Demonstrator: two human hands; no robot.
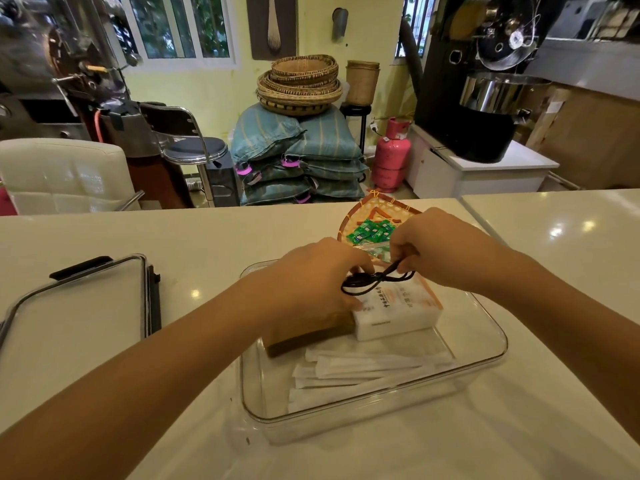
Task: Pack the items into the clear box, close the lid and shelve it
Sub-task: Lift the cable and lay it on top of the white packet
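Note:
The clear box (485,362) stands open on the white counter in front of me. Inside it lie several white paper-wrapped sticks (363,372), a brown block (304,334) and a white tissue pack (398,313) with orange print. Both hands are over the back of the box and hold a black cable (374,280) above the tissue pack. My left hand (311,275) pinches the cable's looped left end, my right hand (436,247) grips its right end. The box's lid (79,303), with black clips, lies flat on the counter to the left.
A small woven basket (367,211) with green wrapped candies (372,232) sits just behind the box, partly hidden by my right hand. Beyond the counter are a white chair (65,174), a stool, stacked sacks, baskets and a pink gas cylinder (393,155).

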